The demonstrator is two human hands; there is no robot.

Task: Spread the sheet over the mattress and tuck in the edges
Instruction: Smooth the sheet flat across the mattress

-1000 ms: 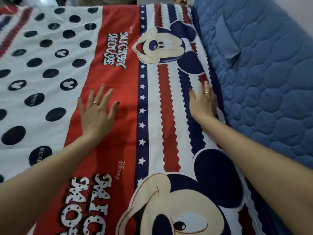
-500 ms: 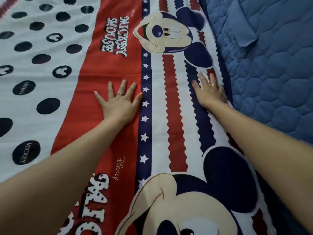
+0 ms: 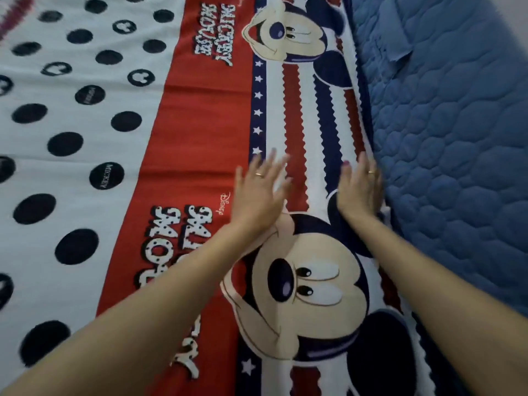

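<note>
The printed sheet [image 3: 200,132] lies flat over the mattress: white with black dots on the left, a red band with lettering, then red, white and blue stripes with cartoon mouse heads. My left hand [image 3: 258,190] lies flat on the sheet with straight, spread fingers, slightly blurred. My right hand [image 3: 358,187] presses flat along the sheet's right border, where it meets the blue quilted mattress [image 3: 457,155]. Both hands wear a ring. The sheet's edge under the right hand is hidden.
The blue quilted surface rises along the right side, with a loose blue fabric flap [image 3: 397,50] near the top. A pale wall shows at the top right corner.
Both hands have slid toward me along the sheet, and the left hand has moved right from the red band onto the stripes. The view has shifted down the bed.
</note>
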